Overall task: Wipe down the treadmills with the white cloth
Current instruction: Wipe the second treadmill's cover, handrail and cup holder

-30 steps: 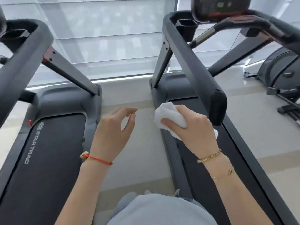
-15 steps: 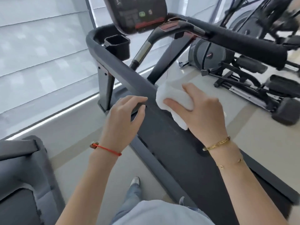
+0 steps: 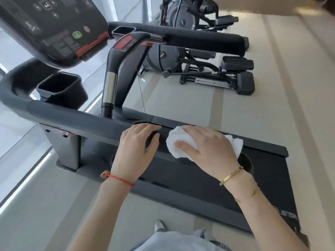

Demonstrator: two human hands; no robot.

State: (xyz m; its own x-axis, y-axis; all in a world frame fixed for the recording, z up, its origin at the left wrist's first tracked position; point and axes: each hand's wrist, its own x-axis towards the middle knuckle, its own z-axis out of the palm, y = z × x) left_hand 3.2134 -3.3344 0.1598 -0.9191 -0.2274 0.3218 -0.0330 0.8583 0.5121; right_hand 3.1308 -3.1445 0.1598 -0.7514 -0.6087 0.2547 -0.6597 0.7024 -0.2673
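Your right hand point(image 3: 210, 147) sits in the middle of the frame with the white cloth point(image 3: 178, 144) under it, the grip curled over the cloth, thumb and fingers bunching it against the end of the treadmill's near handrail point(image 3: 72, 115). Your left hand point(image 3: 135, 151) is just beside it on the left, fingers loosely bent over the same rail with nothing in them. The rail runs off to the left of the frame toward the cup holder point(image 3: 59, 86) and the console point(image 3: 54, 28) at the upper left. The dark belt point(image 3: 199, 176) lies below your hands. Other exercise machines point(image 3: 199, 57) stand on the floor at the upper right
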